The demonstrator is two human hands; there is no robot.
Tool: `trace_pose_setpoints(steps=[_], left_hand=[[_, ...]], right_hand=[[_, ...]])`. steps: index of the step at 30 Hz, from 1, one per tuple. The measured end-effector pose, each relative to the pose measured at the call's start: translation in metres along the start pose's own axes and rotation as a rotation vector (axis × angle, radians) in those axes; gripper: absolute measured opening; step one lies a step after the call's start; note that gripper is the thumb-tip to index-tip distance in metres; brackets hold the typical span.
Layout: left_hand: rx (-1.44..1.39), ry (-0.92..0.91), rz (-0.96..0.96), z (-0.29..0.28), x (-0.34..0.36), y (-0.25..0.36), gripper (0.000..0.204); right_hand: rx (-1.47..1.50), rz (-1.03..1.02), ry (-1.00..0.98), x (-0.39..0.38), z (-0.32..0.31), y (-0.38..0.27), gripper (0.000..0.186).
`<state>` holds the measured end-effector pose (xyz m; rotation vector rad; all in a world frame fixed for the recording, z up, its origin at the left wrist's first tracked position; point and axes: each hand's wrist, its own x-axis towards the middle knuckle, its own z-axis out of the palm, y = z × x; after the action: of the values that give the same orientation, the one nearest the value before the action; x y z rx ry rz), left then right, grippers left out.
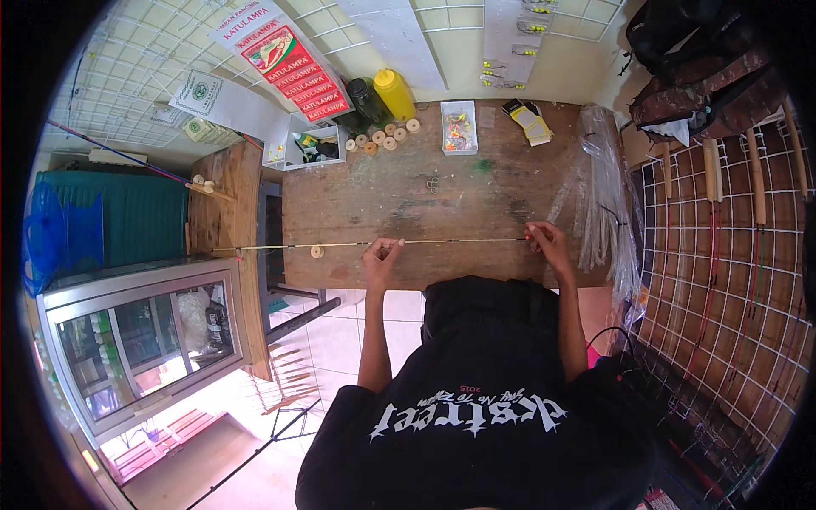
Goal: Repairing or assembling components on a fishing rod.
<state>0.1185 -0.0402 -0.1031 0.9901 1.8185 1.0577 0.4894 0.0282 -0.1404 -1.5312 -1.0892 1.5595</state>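
A thin, pale fishing rod [433,240] with dark bands stretches level across the near part of the wooden table [382,204] and past its left edge. My left hand [380,257] pinches it around its middle, between thumb and fingers. At the rod's right end, my right hand [551,244] closes its fingertips on the tip, where a small red spot shows. One cork ring [317,252] lies by the rod, left of my left hand; whether they touch I cannot tell.
Several cork rings [390,130], a yellow squeeze bottle [393,93] and a white box of small colourful pieces [459,127] stand along the back. Clear plastic sleeves [597,187] cover the right edge. Rods hang on a white wire grid [714,255] at right. A glass-sided cabinet [144,340] is at left.
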Motion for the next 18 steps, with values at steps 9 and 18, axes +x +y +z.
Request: trace_pose_setpoints(steps=[9,18], left_hand=[[-0.023,0.009,0.036,0.0,0.001,-0.01,0.014],[0.077,0.007,0.046,0.0,0.0,-0.005,0.015]], right_hand=[[-0.48,-0.41,-0.133,-0.012,0.028,-0.042,0.02],[-0.597,-0.467,-0.207,-0.013,0.047,-0.051,0.016]])
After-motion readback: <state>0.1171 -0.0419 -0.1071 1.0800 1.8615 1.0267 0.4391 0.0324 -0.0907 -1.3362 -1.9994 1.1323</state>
